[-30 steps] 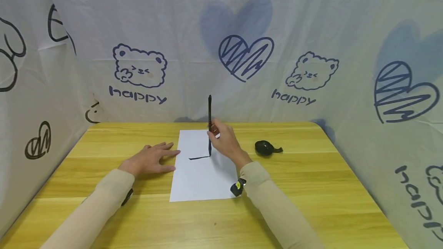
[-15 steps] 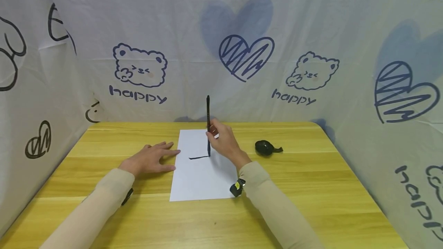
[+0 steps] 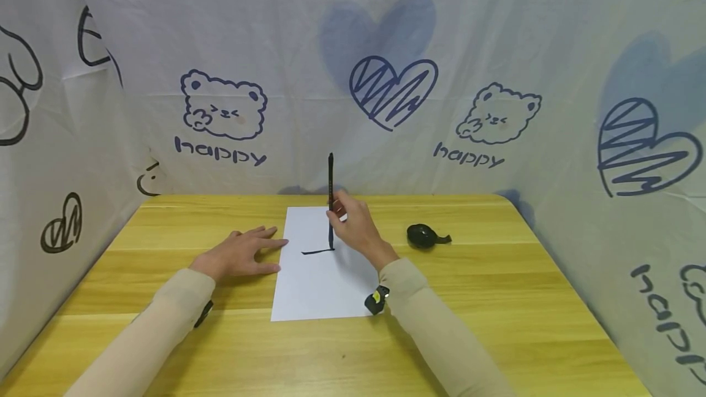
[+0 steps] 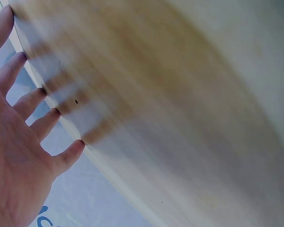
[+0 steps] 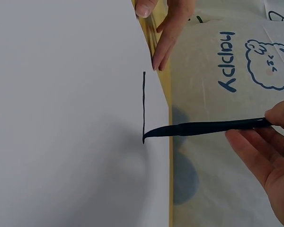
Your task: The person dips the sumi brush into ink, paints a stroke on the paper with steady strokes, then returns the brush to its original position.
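Observation:
My right hand [image 3: 357, 225] pinches a black brush pen [image 3: 331, 179] upright between thumb and fingers. Its tip touches a white sheet of paper [image 3: 309, 293] near the right end of a short black stroke [image 3: 317, 252]. Seen from the right wrist, the soft tip of the brush pen [image 5: 158, 132] bends against the end of the line [image 5: 144, 99]. My left hand [image 3: 237, 253] lies with spread fingers on the table, fingertips at the paper's left edge. In the left wrist view, the fingers of the left hand [image 4: 23, 156] are extended and hold nothing.
A rounded glossy black object [image 3: 421, 236] with a short tail sits on the wooden table [image 3: 496, 299], right of the paper. White cloth [image 3: 309, 109] printed with bears and hearts hangs behind the table and along both sides.
My right hand and the brush pen have shifted slightly left, so the stroke's right end now shows just beyond the tip. The left hand and the paper have stayed put.

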`<action>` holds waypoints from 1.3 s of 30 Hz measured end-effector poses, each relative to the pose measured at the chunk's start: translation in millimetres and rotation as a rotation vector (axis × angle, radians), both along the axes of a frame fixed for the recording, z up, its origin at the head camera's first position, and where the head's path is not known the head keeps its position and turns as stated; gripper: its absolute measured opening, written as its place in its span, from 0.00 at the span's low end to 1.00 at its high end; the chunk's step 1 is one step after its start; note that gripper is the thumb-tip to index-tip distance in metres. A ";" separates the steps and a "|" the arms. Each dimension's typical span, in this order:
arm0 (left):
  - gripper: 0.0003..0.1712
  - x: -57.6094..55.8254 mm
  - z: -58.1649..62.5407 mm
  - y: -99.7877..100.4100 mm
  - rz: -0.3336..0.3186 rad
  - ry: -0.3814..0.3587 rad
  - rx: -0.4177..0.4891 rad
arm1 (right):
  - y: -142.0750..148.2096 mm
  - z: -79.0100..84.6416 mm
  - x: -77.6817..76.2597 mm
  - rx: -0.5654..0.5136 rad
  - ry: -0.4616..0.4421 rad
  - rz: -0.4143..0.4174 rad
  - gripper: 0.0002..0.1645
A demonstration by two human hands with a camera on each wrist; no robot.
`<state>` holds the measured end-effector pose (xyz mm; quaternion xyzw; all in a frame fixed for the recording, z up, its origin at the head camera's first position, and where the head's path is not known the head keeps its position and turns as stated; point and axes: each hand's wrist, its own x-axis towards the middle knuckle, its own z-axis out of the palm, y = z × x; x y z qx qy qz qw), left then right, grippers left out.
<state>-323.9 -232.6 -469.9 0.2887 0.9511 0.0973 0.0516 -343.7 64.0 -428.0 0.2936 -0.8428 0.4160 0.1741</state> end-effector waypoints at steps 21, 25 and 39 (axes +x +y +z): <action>0.41 -0.1 0.4 1.4 0.014 -0.013 -0.010 | -2.2 3.2 2.2 -0.025 0.009 -0.007 0.06; 0.41 0.0 0.6 1.6 0.014 -0.010 -0.014 | -0.6 8.9 4.1 -0.052 0.020 -0.018 0.07; 0.41 0.8 0.7 0.5 0.015 -0.015 -0.010 | 9.5 27.4 9.3 -0.047 0.062 -0.004 0.10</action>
